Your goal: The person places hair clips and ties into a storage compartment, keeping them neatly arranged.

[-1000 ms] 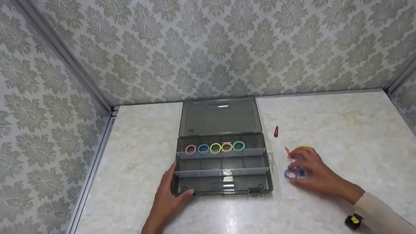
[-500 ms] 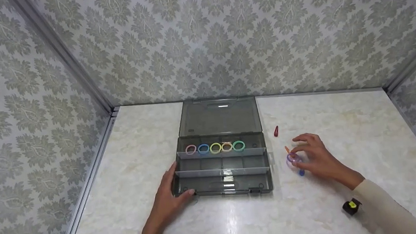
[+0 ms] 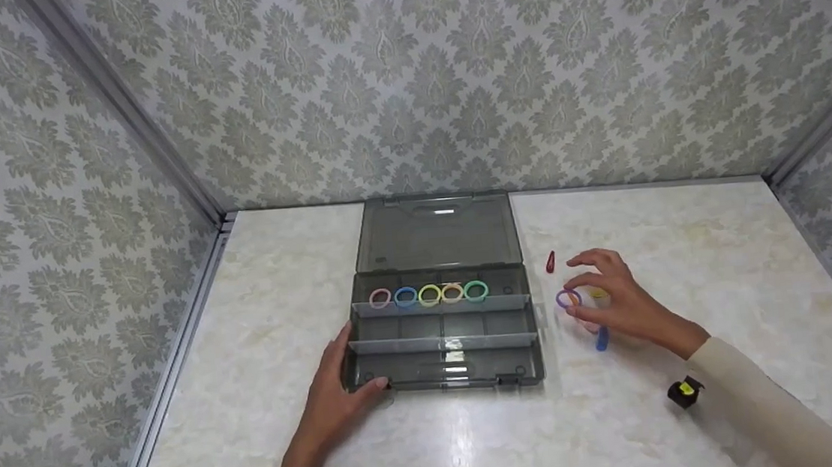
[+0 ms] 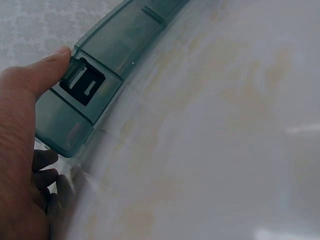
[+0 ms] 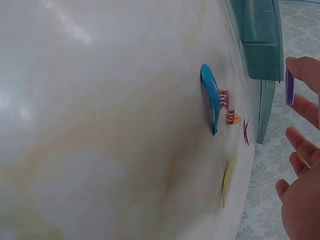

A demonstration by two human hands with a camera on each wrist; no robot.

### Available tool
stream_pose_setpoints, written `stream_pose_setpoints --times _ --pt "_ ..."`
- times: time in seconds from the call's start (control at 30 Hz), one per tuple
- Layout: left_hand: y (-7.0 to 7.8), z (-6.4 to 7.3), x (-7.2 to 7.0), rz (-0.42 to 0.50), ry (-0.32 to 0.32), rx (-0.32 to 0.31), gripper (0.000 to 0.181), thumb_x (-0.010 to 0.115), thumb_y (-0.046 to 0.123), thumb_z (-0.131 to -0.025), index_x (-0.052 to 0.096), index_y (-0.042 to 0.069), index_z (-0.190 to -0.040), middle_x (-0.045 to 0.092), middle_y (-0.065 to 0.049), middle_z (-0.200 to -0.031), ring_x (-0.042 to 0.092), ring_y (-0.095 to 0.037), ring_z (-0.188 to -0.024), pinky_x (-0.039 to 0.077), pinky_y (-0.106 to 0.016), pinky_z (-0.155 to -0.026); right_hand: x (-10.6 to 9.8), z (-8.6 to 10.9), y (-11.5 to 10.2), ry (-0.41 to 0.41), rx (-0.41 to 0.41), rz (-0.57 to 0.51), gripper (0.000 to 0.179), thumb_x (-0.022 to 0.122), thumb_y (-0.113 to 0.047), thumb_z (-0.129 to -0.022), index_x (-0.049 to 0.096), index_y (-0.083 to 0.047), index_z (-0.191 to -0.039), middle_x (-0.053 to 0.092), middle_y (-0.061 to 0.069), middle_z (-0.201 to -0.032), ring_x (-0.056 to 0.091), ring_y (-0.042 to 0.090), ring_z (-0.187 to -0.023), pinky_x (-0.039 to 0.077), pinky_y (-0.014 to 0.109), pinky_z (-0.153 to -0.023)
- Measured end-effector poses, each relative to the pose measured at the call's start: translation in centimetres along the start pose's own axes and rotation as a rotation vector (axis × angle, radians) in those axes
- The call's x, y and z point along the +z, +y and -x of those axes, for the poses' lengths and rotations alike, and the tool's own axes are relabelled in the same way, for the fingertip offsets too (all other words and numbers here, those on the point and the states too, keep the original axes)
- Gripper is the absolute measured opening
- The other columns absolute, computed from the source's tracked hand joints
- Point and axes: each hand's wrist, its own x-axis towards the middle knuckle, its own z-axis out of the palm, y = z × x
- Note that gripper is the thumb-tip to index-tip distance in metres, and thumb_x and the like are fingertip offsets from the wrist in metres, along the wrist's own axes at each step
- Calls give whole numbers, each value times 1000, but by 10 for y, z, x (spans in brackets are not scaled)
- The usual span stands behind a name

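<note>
My right hand (image 3: 621,302) pinches a purple ring-shaped hair tie (image 5: 289,87) between thumb and index finger, raised off the table, right of the box. The other fingers are spread apart. A grey translucent organizer box (image 3: 437,387) lies with its lid (image 3: 437,232) folded back; two dividers split it into three rows. Its front left corner is gripped by my left hand (image 3: 336,398), the thumb (image 4: 50,70) on the front wall by the latch. Pink, blue, yellow, peach and green hair ties (image 3: 429,286) line up in the back row. The other rows hold nothing visible.
Under and around my right hand lie a blue snap clip (image 5: 210,90), a small pink claw clip (image 5: 225,98), an orange one (image 5: 233,118) and a yellow clip (image 5: 227,181). Farther back is a red snap clip (image 3: 550,262). Patterned walls enclose the table.
My right hand has picked the purple hair tie up from beside the blue clip and carried it up and left toward the box. My left hand has stayed on the box corner.
</note>
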Motion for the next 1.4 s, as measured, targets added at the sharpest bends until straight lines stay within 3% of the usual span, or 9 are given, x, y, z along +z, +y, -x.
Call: stream_pose_setpoints --times 0.17,0.5,1.1,1.4 --pt "1 1 0 -5 5 8 108 89 52 -92 28 24 -177 27 -19 -180 18 -49 -167 23 -72 -130 2 -11 -6 -13 1 -11 27 96 -11 -86 84 -12 -111 60 25 -146 35 43 -147 30 69 -115" --pt "0 0 0 0 0 -18 111 88 58 -91 25 29 -177 25 -14 -182 15 -44 -168 20 -69 -132 12 -34 -16 -40 -101 -3 25 93 -12 -90 83 -8 -112 60 21 -146 38 45 -144 31 67 -113" --pt "-3 2 -1 1 13 15 111 89 55 -90 25 30 -177 26 -15 -181 17 -45 -168 23 -70 -131 29 -62 -29 -112 -63 -32 23 90 -18 -94 83 -11 -114 58 26 -149 35 45 -150 29 71 -119" --pt "-3 1 -1 11 13 26 111 90 54 -90 26 29 -177 27 -14 -181 16 -46 -168 23 -72 -130 36 -74 -29 -151 -14 -18 22 88 -23 -98 83 -10 -115 57 22 -153 34 42 -154 28 71 -123"
